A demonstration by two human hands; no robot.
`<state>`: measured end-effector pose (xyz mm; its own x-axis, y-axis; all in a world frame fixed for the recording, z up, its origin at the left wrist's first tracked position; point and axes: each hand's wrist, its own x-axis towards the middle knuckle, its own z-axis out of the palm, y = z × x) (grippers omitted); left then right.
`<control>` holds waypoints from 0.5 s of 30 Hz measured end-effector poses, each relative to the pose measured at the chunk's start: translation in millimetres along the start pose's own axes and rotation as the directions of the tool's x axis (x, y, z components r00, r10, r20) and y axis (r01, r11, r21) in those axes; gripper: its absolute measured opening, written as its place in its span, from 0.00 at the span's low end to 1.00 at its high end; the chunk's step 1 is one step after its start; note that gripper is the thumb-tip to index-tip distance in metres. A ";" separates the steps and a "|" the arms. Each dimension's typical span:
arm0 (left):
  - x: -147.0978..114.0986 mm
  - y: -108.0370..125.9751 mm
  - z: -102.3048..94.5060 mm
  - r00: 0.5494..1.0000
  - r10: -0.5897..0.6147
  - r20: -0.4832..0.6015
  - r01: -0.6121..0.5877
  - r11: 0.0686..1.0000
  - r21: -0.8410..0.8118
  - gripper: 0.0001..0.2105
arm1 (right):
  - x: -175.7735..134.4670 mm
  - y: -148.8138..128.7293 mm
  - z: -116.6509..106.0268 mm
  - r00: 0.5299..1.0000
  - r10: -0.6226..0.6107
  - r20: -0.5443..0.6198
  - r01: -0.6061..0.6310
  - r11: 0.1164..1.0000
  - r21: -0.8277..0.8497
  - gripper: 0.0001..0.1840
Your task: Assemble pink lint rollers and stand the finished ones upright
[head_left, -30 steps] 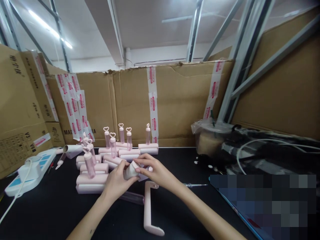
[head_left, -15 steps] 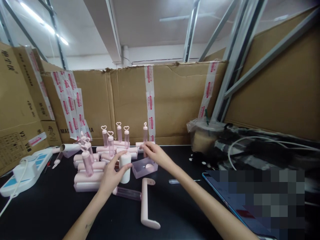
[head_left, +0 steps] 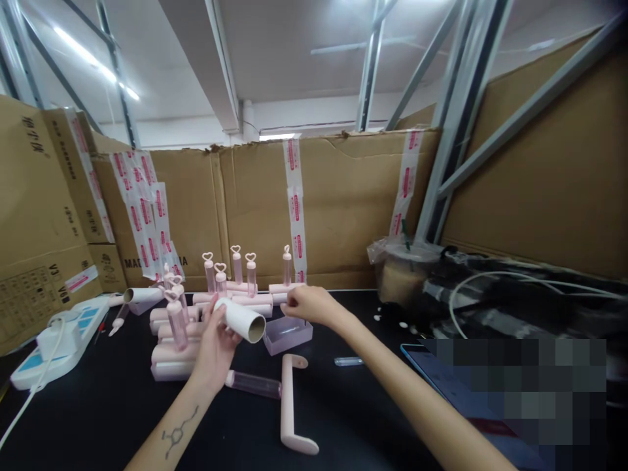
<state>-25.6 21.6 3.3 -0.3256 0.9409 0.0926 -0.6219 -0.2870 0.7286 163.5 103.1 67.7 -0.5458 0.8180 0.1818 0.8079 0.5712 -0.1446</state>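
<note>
My left hand (head_left: pixel 218 343) is closed around a white paper roll (head_left: pixel 240 319), tilted so the open end of its cardboard core faces right and toward me. My right hand (head_left: pixel 309 305) is above the translucent lilac tray (head_left: pixel 288 339), fingers curled together; whatever they pinch is hidden. Below lie a clear pink tube (head_left: pixel 256 384) and a pale pink bracket-shaped handle (head_left: pixel 288 405). Left of and behind the roll are several pink roller pieces (head_left: pixel 176 358), with tubes topped by heart-shaped loops (head_left: pixel 177 324) standing upright among them.
A white power strip (head_left: pixel 53 353) with a plugged-in cable lies at the left, near another cardboard-cored roll (head_left: pixel 142 296). Cardboard walls (head_left: pixel 255 209) close off the back. A drink cup (head_left: pixel 403 275), a small clear stick (head_left: pixel 347 361) and a blue-edged tablet (head_left: pixel 441 399) are at the right.
The roll in my left hand has gone from upright to tilted, showing its hollow end. The round pink piece seen in the tray is no longer visible there. My right hand shifted slightly right.
</note>
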 end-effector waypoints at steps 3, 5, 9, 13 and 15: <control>-2.3 -6.0 3.3 0.984 -0.174 0.029 0.177 0.973 -0.148 0.13 | -22.1 3.1 -4.0 0.984 -0.132 -0.121 0.169 0.907 0.386 0.18; -4.1 -11.1 5.7 0.964 -0.255 0.073 0.264 0.948 -0.179 0.10 | -34.1 -1.7 5.5 0.966 -0.171 -0.193 0.258 0.699 0.667 0.21; -5.9 -19.8 6.5 0.932 -0.339 0.126 0.357 0.921 -0.159 0.08 | -44.4 -13.9 32.6 0.965 -0.081 -0.250 0.235 0.690 0.685 0.18; -4.8 -26.5 2.1 0.951 -0.284 0.123 0.300 0.943 -0.142 0.07 | -43.8 -17.6 52.0 0.969 0.022 -0.246 0.189 0.577 0.795 0.15; -4.3 -28.9 -0.2 0.965 -0.230 0.124 0.246 0.960 -0.133 0.07 | -42.9 -19.5 59.8 0.968 0.072 -0.239 0.188 0.418 0.888 0.15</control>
<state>-6.4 25.8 -18.3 -0.0831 0.9965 0.0056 -0.7717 -0.0680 0.6324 157.8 60.9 4.5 -0.4169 0.8170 0.3984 0.0379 0.4535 -0.8904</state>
